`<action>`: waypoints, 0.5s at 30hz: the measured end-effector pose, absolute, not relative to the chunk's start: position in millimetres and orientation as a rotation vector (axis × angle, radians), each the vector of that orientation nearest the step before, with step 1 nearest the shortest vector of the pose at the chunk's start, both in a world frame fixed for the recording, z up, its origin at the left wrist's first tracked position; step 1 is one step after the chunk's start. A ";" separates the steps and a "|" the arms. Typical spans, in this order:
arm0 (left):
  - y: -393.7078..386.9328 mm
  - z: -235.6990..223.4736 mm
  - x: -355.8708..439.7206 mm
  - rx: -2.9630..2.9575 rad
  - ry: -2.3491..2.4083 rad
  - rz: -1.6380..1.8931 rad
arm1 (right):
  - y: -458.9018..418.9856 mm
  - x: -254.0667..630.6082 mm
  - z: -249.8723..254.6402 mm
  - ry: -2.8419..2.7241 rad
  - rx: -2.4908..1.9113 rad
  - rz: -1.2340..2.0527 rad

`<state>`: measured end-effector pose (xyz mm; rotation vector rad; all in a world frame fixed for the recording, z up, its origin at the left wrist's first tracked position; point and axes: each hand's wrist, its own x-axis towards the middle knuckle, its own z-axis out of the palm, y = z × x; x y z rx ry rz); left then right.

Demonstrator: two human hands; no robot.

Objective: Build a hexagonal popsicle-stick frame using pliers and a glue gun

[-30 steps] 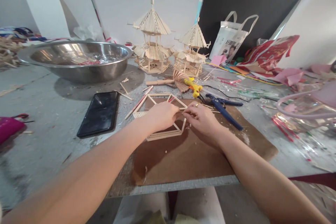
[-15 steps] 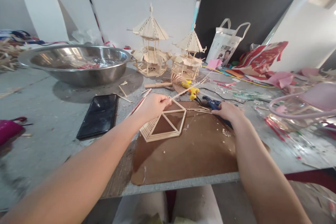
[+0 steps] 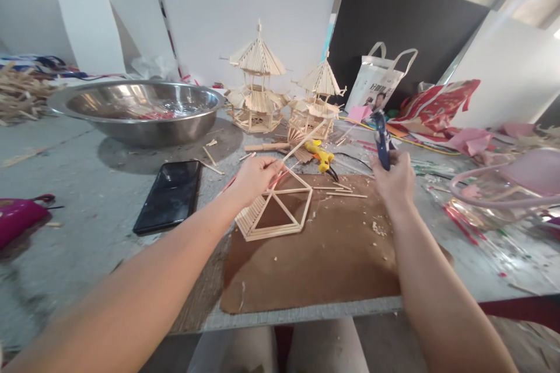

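My left hand [image 3: 258, 179] pinches a thin wooden stick [image 3: 301, 144], which slants up to the right. Just below those fingers a hexagonal stick frame [image 3: 284, 227] with spokes lies on a brown board [image 3: 324, 274]; its left section is filled with sticks laid side by side. My right hand [image 3: 396, 178] is closed around dark blue pliers [image 3: 382, 143], raised above the board's right side and pointing upward. Their jaws are hard to make out. Several short sticks [image 3: 339, 190] rest on the board between my hands. A yellow glue gun [image 3: 321, 155] lies behind it.
Two stick-built pagoda models [image 3: 258, 93] stand at the back. To the left are a steel basin [image 3: 144, 128] and a black phone [image 3: 168, 195]. On the right sit a pink-rimmed clear container [image 3: 494, 198] and scattered thin strips. A white bag [image 3: 371, 84] leans behind.
My right hand has lifted the pliers off the board and tipped them upright. My left hand keeps the stick near the frame. The whole view has shifted slightly.
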<state>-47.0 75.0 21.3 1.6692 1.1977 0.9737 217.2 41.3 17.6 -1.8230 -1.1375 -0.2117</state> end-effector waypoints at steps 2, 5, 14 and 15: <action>73.9 21.4 -46.6 1.669 1.198 1.030 | 38.9 206.7 18.9 -1.091 -1.559 -0.044; 73.7 18.8 -46.8 1.712 1.150 1.089 | 32.4 188.3 19.5 -1.119 -1.237 0.534; 67.4 17.3 -37.9 1.607 1.046 1.042 | 24.3 154.1 10.3 -1.089 -0.910 1.159; 66.8 16.2 -36.4 1.608 1.058 1.043 | 25.5 151.9 8.8 -1.072 -0.900 1.157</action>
